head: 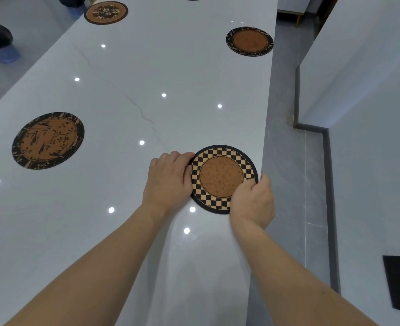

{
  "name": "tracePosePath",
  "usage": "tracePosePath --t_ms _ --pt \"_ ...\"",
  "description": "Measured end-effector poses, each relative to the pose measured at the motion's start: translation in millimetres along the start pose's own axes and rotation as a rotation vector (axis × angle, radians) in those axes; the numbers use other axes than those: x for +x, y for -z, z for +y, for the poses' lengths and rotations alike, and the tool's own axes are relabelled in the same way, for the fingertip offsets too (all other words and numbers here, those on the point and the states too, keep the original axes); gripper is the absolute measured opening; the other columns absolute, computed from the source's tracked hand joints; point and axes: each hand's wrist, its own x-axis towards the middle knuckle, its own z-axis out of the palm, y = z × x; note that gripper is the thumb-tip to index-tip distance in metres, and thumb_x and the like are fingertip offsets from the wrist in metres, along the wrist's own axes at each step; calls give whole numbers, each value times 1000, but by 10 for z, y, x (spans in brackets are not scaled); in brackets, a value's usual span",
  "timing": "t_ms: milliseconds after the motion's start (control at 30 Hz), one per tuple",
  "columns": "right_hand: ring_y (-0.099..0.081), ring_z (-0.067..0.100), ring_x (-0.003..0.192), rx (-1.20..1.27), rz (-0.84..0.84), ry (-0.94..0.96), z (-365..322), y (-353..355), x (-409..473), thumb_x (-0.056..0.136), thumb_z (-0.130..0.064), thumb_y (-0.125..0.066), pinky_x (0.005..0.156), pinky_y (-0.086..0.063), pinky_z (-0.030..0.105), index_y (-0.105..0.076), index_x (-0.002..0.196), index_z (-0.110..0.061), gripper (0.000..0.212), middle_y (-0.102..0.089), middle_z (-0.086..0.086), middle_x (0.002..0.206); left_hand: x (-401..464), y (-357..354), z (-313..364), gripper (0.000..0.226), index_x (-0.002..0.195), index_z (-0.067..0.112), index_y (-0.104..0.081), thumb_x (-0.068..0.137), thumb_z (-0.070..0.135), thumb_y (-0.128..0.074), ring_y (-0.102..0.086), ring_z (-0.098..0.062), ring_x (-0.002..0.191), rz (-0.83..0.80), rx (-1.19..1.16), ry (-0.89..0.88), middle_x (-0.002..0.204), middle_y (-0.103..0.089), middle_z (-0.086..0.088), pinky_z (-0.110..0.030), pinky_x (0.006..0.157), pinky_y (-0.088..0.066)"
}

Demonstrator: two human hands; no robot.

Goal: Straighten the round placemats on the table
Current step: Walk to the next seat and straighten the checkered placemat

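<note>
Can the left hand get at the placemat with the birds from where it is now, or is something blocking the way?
Probably yes. The left hand grips the checkered placemat, so it must let go first. Only bare table lies between it and the bird placemat.

Five round placemats [224,178], two hands [168,182].

Person, head view: two bare forearms, uncovered from the lower frame edge up to the wrists. Left hand [168,182] and right hand [253,201] both bare (fingers partly out of sight). Fingernails too small to make out.
</note>
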Motion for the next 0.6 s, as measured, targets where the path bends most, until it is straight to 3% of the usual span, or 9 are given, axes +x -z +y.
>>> tracePosePath --t_ms 233,600 --pt "-56 31 113 24 5 -14 -8 8 -9 94 -18 -32 88 -44 38 -47 135 -13 44 -60 10 129 6 -13 -21 32 121 26 -58 93 25 -42 -52 -22 87 -8 17 -20 93 -60 3 -38 83 -36" --pt "-56 27 114 258 62 -107 15 56 -25 90 -13 -32 94 -45 33 -59 127 -12 46 -64 8 124 1 -1 -4 27 115 26 -59 91 21 -46 -51 -21 86 3 -3 -11 90 -59 5 -37 82 -34"
